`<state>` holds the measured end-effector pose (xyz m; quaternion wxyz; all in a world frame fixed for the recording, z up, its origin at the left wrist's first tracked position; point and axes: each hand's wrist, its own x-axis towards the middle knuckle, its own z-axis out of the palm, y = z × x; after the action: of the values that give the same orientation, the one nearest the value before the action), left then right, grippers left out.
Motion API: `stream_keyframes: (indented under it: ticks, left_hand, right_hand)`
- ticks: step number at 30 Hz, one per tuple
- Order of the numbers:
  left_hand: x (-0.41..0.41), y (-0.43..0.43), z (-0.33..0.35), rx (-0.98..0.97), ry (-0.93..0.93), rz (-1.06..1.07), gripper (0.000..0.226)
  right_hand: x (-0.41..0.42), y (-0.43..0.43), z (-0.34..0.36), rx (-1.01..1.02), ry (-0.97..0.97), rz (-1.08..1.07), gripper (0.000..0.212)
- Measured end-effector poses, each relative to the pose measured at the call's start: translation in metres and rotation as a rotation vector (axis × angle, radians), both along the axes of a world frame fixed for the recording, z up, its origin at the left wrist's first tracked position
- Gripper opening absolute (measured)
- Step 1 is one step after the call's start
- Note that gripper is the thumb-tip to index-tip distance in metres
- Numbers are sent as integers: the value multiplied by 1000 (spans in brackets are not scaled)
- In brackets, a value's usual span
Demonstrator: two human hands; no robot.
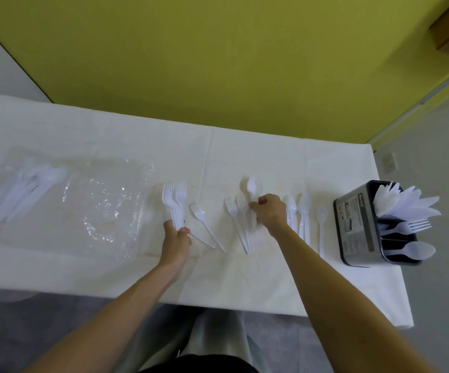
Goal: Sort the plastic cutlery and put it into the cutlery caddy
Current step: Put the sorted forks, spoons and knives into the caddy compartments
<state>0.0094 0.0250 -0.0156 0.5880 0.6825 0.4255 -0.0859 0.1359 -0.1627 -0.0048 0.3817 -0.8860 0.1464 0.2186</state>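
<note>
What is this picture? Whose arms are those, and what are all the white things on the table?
There is no machine here. A person wears a camera on their head, so you look down at their two arms. The left hand grips a bunch of white plastic forks. The right hand pinches a spoon. More forks and spoons lie in a row on the white table. On the right stands the cutlery caddy, a box with napkins and some cutlery already inside. On the left lie a clear plastic bag and a blurry pile of cutlery.

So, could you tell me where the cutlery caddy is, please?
Head view: the cutlery caddy stands at the right end of the table, just right of the loose spoons.
</note>
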Motion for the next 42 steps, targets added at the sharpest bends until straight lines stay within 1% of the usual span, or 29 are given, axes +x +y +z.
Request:
stream_keyframes:
  ticks: [2,4,6,8,12,17,20,23,25,27,28,30,32,34,36,37,39,42]
  left_hand:
    - [1,1,-2,-14,7,27,23]
    - [3,0,-2,-32,9,38,22]
    - [5,-2,-1,-46,10,50,20]
    - [7,-4,-1,-58,7,66,21]
    - [11,-7,0,-79,1,80,18]
    - [12,-11,4,-90,-12,72,19]
    - [12,-14,2,-92,-15,50,17]
    - [12,-16,2,-82,3,6,17]
    - [11,-18,2,-73,8,-24,22]
    - [10,-19,2,-67,12,-43,27]
    - [9,-19,1,-69,11,-41,29]
    - [8,-19,1,-73,-6,-25,27]
    - [6,-17,3,-63,-29,-12,33]
    - [4,-14,5,-53,-50,12,40]
    - [3,-9,6,-39,-81,56,39]
    - [3,-7,5,-29,-95,74,37]
    - [2,-1,3,-16,-98,104,33]
    - [2,2,2,-6,-99,135,30]
  right_hand:
    - [-6,-10,0,122,62,-80,17]
    - [-14,-18,-1,176,96,-89,15]
    - [-20,-23,-1,175,90,-117,13]
    - [-23,-26,-1,161,66,-168,15]
    - [-20,-31,0,96,27,-207,17]
    - [-19,-37,3,14,-13,-183,24]
    - [-18,-38,6,35,-11,-216,21]
    - [-17,-37,11,91,-60,-277,19]
    - [-18,-32,14,128,-50,-231,19]
    - [-21,-24,14,150,1,-117,18]
    - [-23,-20,13,132,27,-49,22]
    - [-27,-10,10,30,79,85,32]
    - [-31,-2,5,-55,99,174,32]
    - [-34,5,1,-122,75,236,38]
    - [-35,12,-1,-191,48,276,47]
    - [-34,16,0,-214,40,297,46]
    - [-30,23,-2,-229,44,337,34]
    - [-29,28,-3,-239,69,359,37]
